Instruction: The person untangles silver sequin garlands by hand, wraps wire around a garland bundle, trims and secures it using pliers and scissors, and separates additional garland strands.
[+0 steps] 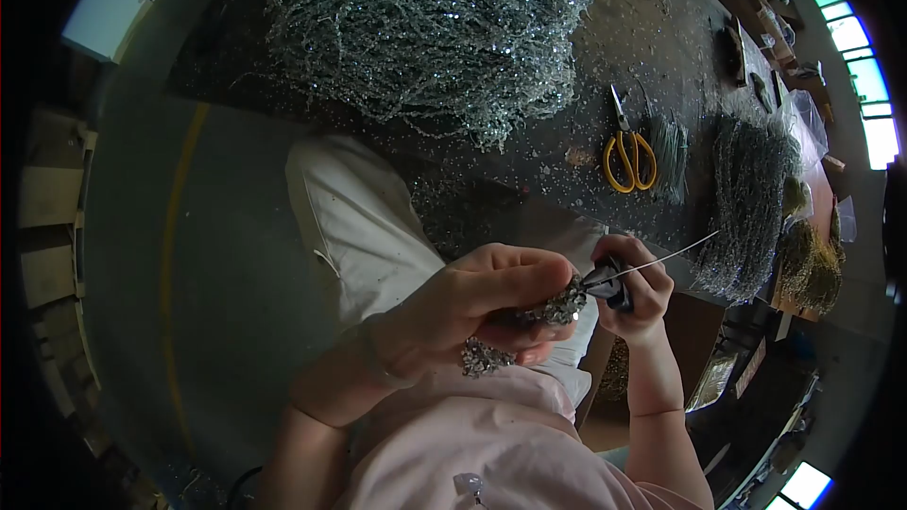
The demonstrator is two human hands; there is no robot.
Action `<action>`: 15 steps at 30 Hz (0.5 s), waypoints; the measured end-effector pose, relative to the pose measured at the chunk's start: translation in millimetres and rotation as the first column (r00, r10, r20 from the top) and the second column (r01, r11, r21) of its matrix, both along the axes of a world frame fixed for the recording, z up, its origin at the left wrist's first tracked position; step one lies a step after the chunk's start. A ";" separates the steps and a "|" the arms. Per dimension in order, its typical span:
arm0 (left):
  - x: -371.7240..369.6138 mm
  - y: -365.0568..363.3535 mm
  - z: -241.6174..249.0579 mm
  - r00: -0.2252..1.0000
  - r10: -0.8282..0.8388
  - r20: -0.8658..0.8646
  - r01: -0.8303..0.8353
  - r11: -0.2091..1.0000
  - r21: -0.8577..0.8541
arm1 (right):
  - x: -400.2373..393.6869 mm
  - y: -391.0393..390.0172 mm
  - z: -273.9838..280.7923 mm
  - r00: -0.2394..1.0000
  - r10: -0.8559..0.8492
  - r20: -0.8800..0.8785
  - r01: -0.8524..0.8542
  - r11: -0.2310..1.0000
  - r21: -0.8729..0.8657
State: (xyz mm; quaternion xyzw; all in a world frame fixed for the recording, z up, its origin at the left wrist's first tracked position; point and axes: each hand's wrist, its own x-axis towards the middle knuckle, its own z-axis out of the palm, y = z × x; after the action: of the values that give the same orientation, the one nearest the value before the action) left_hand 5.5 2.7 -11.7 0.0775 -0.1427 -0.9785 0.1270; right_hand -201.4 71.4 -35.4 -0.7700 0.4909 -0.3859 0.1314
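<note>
Our worktop (694, 52) carries a glittering heap (430, 33) at twelve o'clock; at four, our left fingers (531, 283) pinch the beaded sprig (565, 306), our right fingers (646, 295) clenching dark pliers (618, 295). A slipping jaw could scrape beads loose, or flick the thin wire (671, 256) into us.

rough, glittery strands (435, 28); dark metal pliers (601, 276); smooth yellow scissor handles (607, 168); matt cloth trousers (364, 208).

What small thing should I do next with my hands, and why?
Perhaps turn the dark metal pliers in your right hand slightly, to wind the thin pale wire: their tip meets the glittery silver bundle your left hand grips, and the wire's end juts free.
</note>
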 end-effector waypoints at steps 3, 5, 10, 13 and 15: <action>-1.7 6.4 -1.5 1.000 0.022 -0.014 -0.021 0.997 0.068 | -2.8 -1.7 -0.9 0.999 0.033 0.037 -0.034 0.999 0.011; -0.6 5.5 2.8 0.998 0.054 0.029 -0.054 0.998 -0.017 | -3.9 -0.9 0.9 0.999 0.030 0.029 -0.031 0.999 0.030; 7.2 2.0 11.8 0.975 0.166 0.147 -0.132 0.967 -0.219 | 9.3 7.8 12.3 0.994 -0.030 0.108 0.018 0.994 0.111; 8.4 -0.4 16.6 0.910 0.329 0.253 -0.144 0.823 -0.550 | 13.1 13.6 22.5 0.990 -0.009 0.144 -0.023 0.976 0.216; 6.4 -1.3 7.9 0.766 0.643 0.021 -0.125 0.180 -0.976 | 16.2 15.8 31.6 0.995 -0.033 0.099 -0.003 0.937 0.349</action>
State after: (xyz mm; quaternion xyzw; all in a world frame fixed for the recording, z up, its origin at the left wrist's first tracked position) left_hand 11.9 1.4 -3.8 0.2366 -0.6851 -0.5860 0.3623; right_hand -185.2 87.2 -3.7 -0.7098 0.5499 -0.3331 0.2878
